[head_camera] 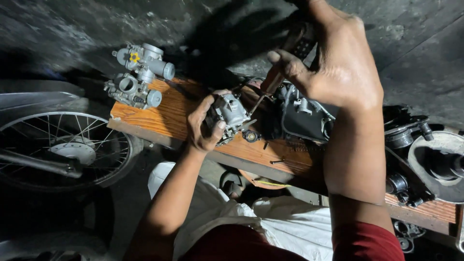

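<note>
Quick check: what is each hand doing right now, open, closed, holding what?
Left hand: closed around a small metal carburetor on the wooden board.
Right hand: closed on a screwdriver handle.

Bare wood is seen on the wooden board [166,113] between two carburetors [137,75] and the held carburetor [229,113]. The right side is crowded by dark engine parts [415,154].

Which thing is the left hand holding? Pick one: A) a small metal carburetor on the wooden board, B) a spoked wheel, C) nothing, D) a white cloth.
A: the left hand wraps around the carburetor over the board, while the right hand holds a screwdriver to it.
</note>
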